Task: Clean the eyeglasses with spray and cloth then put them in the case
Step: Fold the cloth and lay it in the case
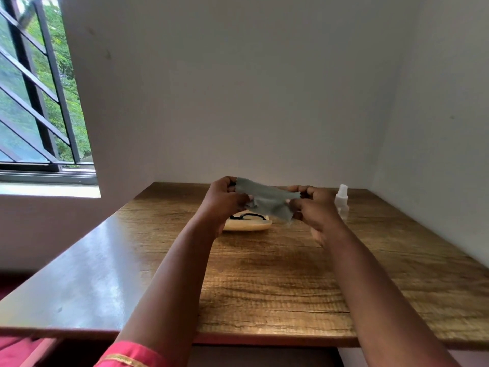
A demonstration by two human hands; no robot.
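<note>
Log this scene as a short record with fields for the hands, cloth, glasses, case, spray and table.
left hand: grips the cloth's left end
right hand: grips the cloth's right end
cloth: grey, held stretched above the table
glasses: dark frame, lying in the case
case: tan, open, behind the hands
spray: clear bottle, upright, right of the hands
table: wood, against the wall
</note>
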